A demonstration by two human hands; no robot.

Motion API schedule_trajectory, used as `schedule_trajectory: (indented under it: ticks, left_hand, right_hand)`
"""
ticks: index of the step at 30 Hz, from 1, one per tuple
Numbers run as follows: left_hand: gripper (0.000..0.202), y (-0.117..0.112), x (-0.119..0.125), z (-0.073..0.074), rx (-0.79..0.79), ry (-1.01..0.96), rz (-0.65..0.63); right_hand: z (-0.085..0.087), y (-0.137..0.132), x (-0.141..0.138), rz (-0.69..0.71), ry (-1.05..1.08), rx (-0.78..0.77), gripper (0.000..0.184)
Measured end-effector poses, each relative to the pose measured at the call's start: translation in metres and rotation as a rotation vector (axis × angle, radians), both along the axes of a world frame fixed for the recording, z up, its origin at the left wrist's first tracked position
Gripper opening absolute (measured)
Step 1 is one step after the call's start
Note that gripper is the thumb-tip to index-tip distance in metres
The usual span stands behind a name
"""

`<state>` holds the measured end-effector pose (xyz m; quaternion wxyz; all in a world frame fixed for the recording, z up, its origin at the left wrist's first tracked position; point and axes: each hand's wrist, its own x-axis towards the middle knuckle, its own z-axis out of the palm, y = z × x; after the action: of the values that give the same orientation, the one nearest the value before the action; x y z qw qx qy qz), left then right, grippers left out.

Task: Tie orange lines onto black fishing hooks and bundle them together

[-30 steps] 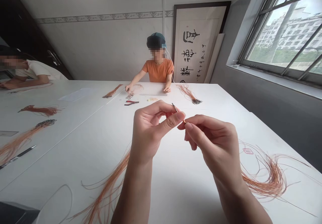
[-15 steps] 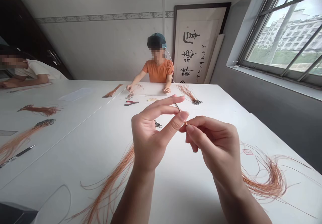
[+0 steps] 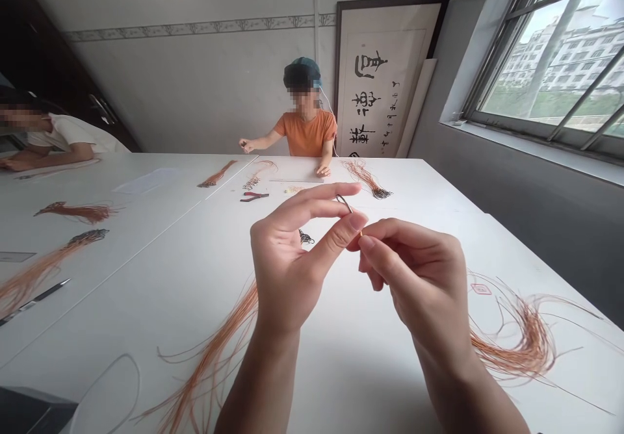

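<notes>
My left hand point(image 3: 297, 258) pinches a small dark wire loop point(image 3: 344, 203) between thumb and fingers, and the rounded end sticks out above the thumb. Right beside it, my right hand point(image 3: 414, 271) closes thumb and forefinger on a thin copper-coloured strand point(image 3: 361, 233). Only a short bit of that strand shows at the fingertips, where the two hands nearly meet. Behind my left wrist lies a bundle of copper-coloured strands point(image 3: 209, 362), with a cluster of dark loops point(image 3: 305, 237) showing past my thumb. To the right of my right forearm a curved bundle of similar strands point(image 3: 531, 343) rests on the table.
Across the white table point(image 3: 146, 278) sits a person in an orange shirt point(image 3: 309, 134); another person point(image 3: 73, 136) leans at the far left. Red-handled pliers point(image 3: 254, 196), more strand bundles point(image 3: 78, 213), a pen point(image 3: 36, 301) and a dark box point(image 3: 34, 411) lie about.
The person opposite has lifted one hand off the table and out to my left. My hands keep their pinch, with the loop tilted slightly differently. The view has shifted a little.
</notes>
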<state>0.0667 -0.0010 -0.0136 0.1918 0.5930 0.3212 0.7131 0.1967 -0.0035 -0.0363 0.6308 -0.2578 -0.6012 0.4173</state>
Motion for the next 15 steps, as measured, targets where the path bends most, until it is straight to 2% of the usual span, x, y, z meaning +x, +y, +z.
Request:
schedule_trajectory:
  ticks: [9,15]
  left_hand:
    - [0.012,0.0007,-0.0020,-0.0024,-0.034,-0.010,-0.064]
    - [0.015,0.0019,-0.0022,-0.0013,-0.072,-0.009,-0.060]
  right_hand:
    - [-0.0017,-0.0018,0.0009,-0.003,0.007,0.010,0.021]
    - [-0.0008,-0.0034,0.0019,-0.027,-0.009,0.001,0.019]
